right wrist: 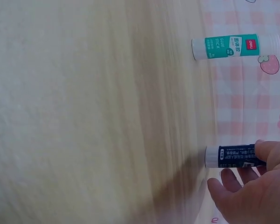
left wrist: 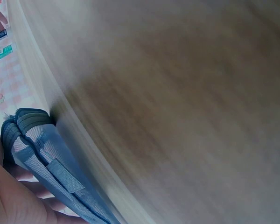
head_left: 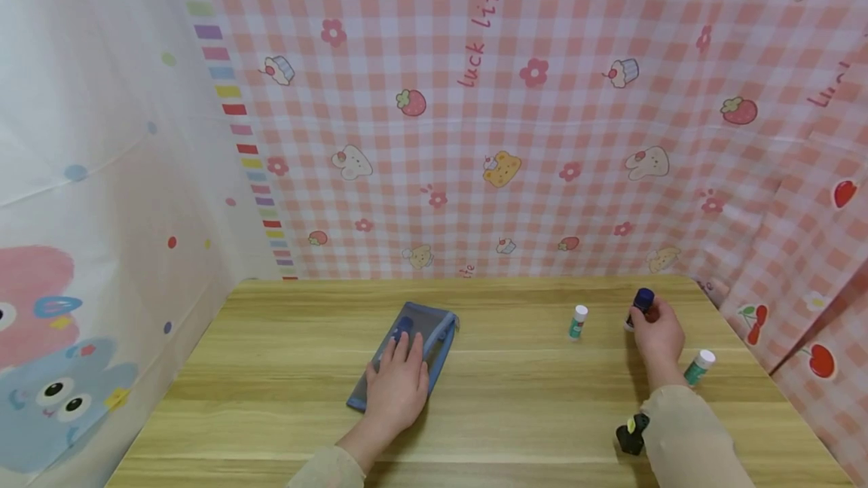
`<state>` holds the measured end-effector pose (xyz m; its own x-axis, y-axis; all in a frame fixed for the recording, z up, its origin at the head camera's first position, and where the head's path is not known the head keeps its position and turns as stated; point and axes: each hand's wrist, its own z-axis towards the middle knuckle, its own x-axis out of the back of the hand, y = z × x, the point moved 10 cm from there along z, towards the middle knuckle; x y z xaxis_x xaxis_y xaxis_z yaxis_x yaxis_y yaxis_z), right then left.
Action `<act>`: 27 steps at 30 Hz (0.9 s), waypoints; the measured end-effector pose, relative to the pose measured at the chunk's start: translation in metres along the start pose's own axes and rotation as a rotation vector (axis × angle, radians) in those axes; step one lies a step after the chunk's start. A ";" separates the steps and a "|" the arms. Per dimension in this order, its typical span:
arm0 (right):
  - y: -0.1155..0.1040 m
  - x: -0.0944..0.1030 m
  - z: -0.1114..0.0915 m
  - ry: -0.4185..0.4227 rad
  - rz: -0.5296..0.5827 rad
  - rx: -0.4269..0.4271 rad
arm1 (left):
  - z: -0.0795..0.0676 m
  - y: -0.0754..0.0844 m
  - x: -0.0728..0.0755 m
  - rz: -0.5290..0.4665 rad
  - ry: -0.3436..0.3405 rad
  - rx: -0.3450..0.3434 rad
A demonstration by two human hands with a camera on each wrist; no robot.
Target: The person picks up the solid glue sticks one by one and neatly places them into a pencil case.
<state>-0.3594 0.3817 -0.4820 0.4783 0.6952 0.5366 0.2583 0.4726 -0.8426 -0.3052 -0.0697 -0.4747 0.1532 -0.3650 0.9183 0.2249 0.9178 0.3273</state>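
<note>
Navy glue stick (right wrist: 237,156) upright near the far right corner of the table (head_left: 508,413), fingers of the right hand (head_left: 658,333) pinching it, left hand (head_left: 398,382) laid loose on mesh pouch (head_left: 429,319) nearer the left edge; best kept vertical, grip light, clear of the green glue sticks (head_left: 576,324).

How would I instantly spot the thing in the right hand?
On the wooden table, toward the far right corner, the right hand grips a small tube. Its mostly dark blue colouring sets it apart from two green-and-white glue sticks nearby.
</note>
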 end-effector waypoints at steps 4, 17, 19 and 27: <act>0.000 -0.002 -0.003 -0.010 0.016 -0.012 | 0.000 0.000 0.000 -0.001 0.002 -0.002; -0.004 -0.007 -0.020 -0.004 0.032 0.051 | -0.001 0.001 0.001 0.003 -0.010 -0.006; -0.004 -0.008 -0.023 -0.017 0.036 0.048 | -0.001 0.001 0.001 0.004 -0.009 -0.009; -0.012 -0.010 -0.034 -0.037 0.019 0.086 | -0.001 0.001 0.001 0.003 -0.015 -0.004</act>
<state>-0.3389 0.3508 -0.4787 0.4510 0.7230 0.5233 0.1754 0.5031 -0.8463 -0.3044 -0.0694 -0.4741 0.1390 -0.3598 0.9226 0.2286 0.9182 0.3236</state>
